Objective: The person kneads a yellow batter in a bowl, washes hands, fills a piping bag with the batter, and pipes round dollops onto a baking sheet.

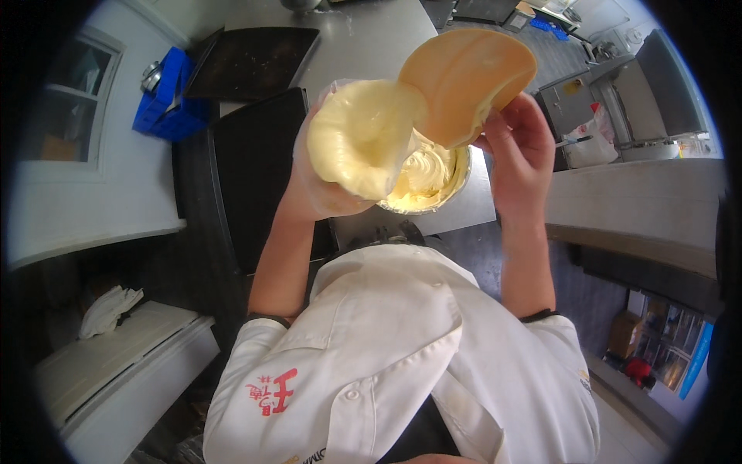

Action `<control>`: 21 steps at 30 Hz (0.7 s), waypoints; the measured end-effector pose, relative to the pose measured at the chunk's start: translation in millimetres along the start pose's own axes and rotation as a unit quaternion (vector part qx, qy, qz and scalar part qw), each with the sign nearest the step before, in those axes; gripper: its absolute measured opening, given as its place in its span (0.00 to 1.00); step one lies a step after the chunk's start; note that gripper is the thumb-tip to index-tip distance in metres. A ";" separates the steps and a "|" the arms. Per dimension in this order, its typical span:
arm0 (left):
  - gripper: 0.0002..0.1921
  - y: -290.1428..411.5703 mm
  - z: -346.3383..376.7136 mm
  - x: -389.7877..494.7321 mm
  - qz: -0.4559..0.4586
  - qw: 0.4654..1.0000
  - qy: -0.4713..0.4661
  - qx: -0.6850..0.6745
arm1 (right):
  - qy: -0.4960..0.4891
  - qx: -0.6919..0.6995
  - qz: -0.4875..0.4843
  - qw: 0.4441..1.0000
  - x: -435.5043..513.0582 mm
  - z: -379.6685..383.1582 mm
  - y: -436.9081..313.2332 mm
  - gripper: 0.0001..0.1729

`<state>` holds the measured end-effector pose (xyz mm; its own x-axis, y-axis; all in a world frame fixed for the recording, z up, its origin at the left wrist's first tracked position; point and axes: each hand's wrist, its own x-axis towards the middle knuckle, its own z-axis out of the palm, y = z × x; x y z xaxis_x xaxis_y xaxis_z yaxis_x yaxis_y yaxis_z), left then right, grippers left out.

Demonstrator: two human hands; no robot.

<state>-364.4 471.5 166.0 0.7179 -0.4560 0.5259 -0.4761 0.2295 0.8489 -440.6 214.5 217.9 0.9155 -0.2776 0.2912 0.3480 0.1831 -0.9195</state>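
Note:
My left hand (pixel 307 194) holds up a clear plastic piping bag (pixel 400 182), its mouth spread wide towards me. Pale yellow cream (pixel 359 133) fills the mouth and bulges over its rim. In my right hand (pixel 522 156) is a peach-coloured plastic bowl scraper (pixel 464 75), pinched at its lower edge, where some cream clings. The scraper's left edge meets the cream at the bag's mouth. Below and partly behind the bag stands a round metal bowl (pixel 467 174) holding more swirled yellow cream; its left side is hidden.
Dark baking trays (pixel 255 64) lie on and beside the steel worktable (pixel 371 35). A blue crate (pixel 174 104) stands by the left wall. At right is a counter (pixel 632 191) with a white plastic bag (pixel 591 145). A white chest (pixel 133 359) stands at lower left.

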 end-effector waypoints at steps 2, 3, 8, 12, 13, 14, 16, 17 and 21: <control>0.56 2.6 8.7 1.5 0.019 1.000 0.012 -0.017 | 0.037 -0.015 -0.003 0.999 -5.8 2.5 5.9 0.16; 0.56 4.4 12.4 2.5 0.020 0.999 0.016 -0.019 | 0.036 -0.011 -0.014 0.999 -7.7 3.4 8.2 0.16; 0.55 14.0 22.9 2.9 0.003 0.998 0.049 -0.039 | 0.039 -0.018 -0.062 0.997 -15.6 8.0 13.6 0.14; 0.50 9.8 21.6 4.2 0.028 0.996 0.060 0.054 | 0.023 0.049 -0.002 0.999 -30.3 14.3 15.7 0.16; 0.48 6.6 20.1 5.6 0.049 0.994 0.061 0.072 | 0.023 0.073 0.035 0.996 -34.3 14.6 15.5 0.16; 0.47 3.2 18.5 6.9 0.020 0.995 0.081 0.061 | 0.010 0.106 0.066 0.992 -38.0 13.8 15.2 0.16; 0.43 -4.4 13.6 9.4 -0.003 0.993 0.118 0.027 | 0.031 0.132 0.123 0.983 -42.6 8.9 13.2 0.17; 0.42 -7.8 11.3 9.4 -0.004 0.992 0.123 0.016 | 0.023 0.158 0.146 0.976 -43.6 5.1 11.6 0.17; 0.42 -20.4 2.9 5.0 0.020 0.992 0.121 0.039 | 0.037 0.182 0.163 0.969 -40.4 -12.4 -1.0 0.18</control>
<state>-352.6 462.0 151.1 0.7937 -0.2262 0.5647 -0.5379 0.1727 0.8251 -480.4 213.9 203.8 0.9763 -0.2142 -0.0305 0.1042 0.5894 -0.8011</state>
